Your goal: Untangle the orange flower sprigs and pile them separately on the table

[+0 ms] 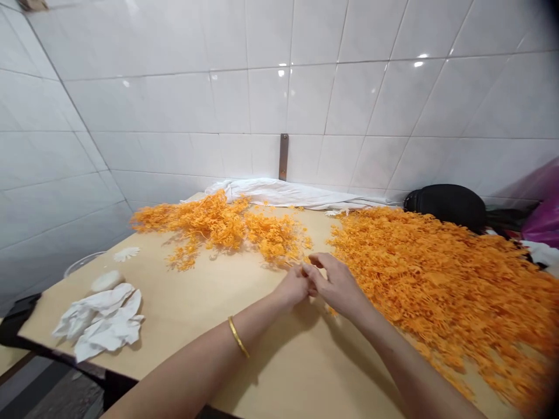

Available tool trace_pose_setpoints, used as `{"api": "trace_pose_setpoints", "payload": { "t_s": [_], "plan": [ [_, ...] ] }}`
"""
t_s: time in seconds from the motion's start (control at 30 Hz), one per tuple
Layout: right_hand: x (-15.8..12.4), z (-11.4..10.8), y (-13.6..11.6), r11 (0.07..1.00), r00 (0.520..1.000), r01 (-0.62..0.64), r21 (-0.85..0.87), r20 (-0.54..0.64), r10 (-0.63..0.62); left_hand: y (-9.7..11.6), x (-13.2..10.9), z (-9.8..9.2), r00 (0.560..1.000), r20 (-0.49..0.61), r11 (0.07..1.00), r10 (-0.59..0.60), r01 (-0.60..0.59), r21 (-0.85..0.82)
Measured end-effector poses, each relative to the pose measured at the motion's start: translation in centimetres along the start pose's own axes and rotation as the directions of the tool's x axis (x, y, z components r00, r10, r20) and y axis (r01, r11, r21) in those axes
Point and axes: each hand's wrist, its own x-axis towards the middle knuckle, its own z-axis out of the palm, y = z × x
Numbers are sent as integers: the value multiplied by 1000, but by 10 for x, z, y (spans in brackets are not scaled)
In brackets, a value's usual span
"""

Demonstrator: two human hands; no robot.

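My left hand (pixel 297 286) and my right hand (pixel 338 283) meet over the middle of the table, fingers pinched together at the tips. Bits of an orange lacy piece (pixel 306 261) show at the fingertips; most of what is between the fingers is hidden. Just beyond my hands lies a loose cluster of orange lacy, flower-like pieces (pixel 275 235), which joins a taller tangled heap (pixel 213 221) to the left. A much larger spread of the same orange pieces (pixel 437 279) covers the right side, beside my right hand.
The tan tabletop (pixel 187 314) meets a tiled wall (pixel 174 105). Crumpled white tissues (pixel 107 323), a white rounded object (pixel 107 281) and a white flower-shaped piece (pixel 126 254) lie left. White cloth (pixel 279 192) runs along the back; a black case (pixel 445 203) stands back right.
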Motion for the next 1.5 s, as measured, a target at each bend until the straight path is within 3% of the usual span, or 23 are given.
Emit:
{"api": "trace_pose_setpoints", "payload": {
  "t_s": [0.1,0.17,0.23,0.27,0.33,0.4,0.47,0.53,0.57,0.63,0.7,0.83,0.97,1.23,1.37,1.5],
  "plan": [
    [16,17,-1,998,998,-51,-48,41,53,10,-13,-4,994,83,955,71,-92,283],
    [21,23,2,998,996,-61,-35,69,63,32,-23,-17,971,234,880,-45,-72,469],
    [21,26,6,999,994,-45,-12,96,46,62,-29,-34,896,372,714,-243,-95,694],
    [19,28,8,999,994,-40,0,100,40,77,-28,-42,894,353,641,-277,-102,761],
    [16,29,10,999,996,-42,27,85,40,101,-19,-55,982,188,503,1,-163,849],
    [13,31,10,997,996,-52,50,70,48,110,1,-64,960,191,278,205,-244,929],
    [14,31,9,997,996,-56,60,68,51,105,26,-72,952,274,43,134,-281,959],
    [16,28,9,996,998,-50,68,46,47,92,54,-80,977,214,-127,3,-212,969],
    [18,25,10,996,999,-45,81,28,43,85,67,-84,988,152,-167,-11,-152,974],
    [24,16,12,991,999,-41,125,-11,43,78,88,-94,999,31,-176,21,-27,984],
    [29,3,15,979,997,-60,193,-29,67,77,102,-106,997,-12,-157,78,24,987],
    [40,-27,21,923,986,-130,361,-53,159,78,111,-132,971,-19,-135,236,52,989],
    [52,-53,22,861,966,-194,469,-60,251,74,118,-153,923,-173,-85,344,214,973],
    [71,-98,20,784,916,-224,579,-151,372,100,149,-184,798,-454,90,397,459,884],
    [76,-121,30,720,873,-203,663,-211,440,109,153,-197,760,-499,115,418,500,858],
    [81,-145,31,653,810,-87,752,-328,486,104,154,-201,761,-490,98,425,499,861]
  ]
}}
